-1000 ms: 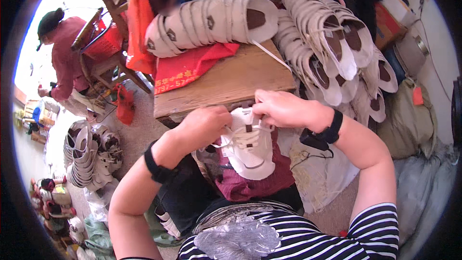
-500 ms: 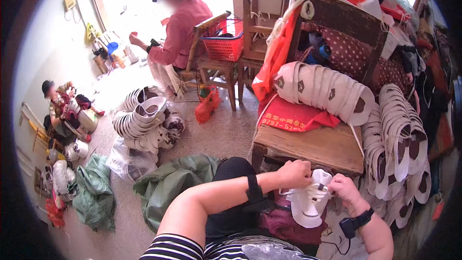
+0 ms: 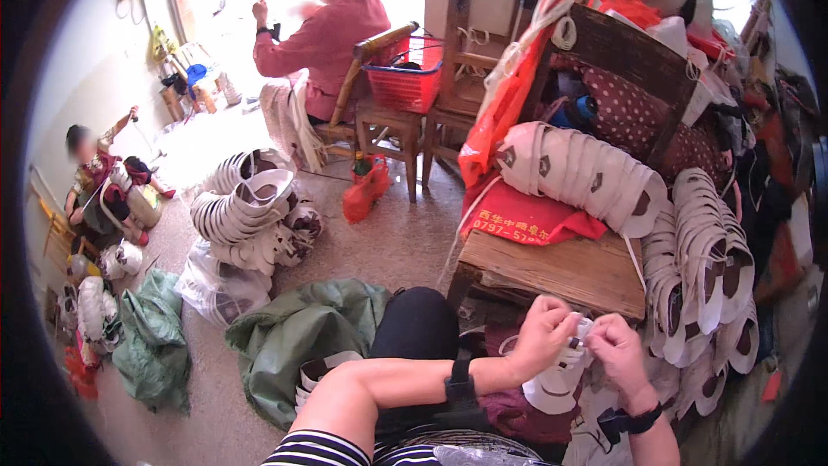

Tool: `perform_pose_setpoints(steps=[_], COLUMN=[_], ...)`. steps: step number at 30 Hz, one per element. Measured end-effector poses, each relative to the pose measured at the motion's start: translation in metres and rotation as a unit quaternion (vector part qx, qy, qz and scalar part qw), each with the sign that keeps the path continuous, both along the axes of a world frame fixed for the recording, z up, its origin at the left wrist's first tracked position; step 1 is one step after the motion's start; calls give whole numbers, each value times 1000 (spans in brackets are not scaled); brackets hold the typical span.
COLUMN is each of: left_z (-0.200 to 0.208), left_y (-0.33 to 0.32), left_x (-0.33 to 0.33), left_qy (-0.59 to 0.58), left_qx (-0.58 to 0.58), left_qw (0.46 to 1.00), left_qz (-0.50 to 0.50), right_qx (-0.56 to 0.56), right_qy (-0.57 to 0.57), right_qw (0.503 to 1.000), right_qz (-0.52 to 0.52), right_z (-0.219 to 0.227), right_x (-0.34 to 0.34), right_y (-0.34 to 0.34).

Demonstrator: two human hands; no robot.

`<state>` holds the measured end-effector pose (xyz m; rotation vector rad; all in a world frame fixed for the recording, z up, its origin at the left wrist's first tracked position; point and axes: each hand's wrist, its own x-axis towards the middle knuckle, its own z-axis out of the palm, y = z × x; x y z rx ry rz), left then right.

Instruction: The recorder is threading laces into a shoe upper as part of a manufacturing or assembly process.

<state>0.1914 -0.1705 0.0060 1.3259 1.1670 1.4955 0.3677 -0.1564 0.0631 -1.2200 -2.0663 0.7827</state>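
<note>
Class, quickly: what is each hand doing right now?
Left hand: closed, pinching the white shoe upper.
Right hand: closed, pinching the same upper.

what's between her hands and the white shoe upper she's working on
Nothing visible. The left hand and right hand both already grip the white shoe upper at its top edge, in front of the wooden bench.

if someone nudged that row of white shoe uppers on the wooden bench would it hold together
Probably not. The white shoe uppers are thin nested shells leaning on each other, so they would likely slide apart. They look light and bendable, and lie close to the wooden bench edge.
</note>
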Motion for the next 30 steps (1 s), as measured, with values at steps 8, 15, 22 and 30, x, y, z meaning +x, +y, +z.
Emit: perform_pose_setpoints(steps=[8,15,22,30], left_z=[65,30,28,4], left_y=[42,40,34,26], left_x=[-19,-40,-26,-52], left_qy=[24,71,-130,-445], left_qx=[146,-127,-160,-224], left_qw=[987,851,960,859], left_qz=[-63,-504,-187,-122], right_qx=[-309,-259,-206,-153], right_qy=[153,200,382,212], right_qw=[931,940,901,962], right_qz=[123,96,-2,-85], right_z=[66,43,26,-43], right_x=[-30,-21,-31,53], right_y=[-9,-6,26,34])
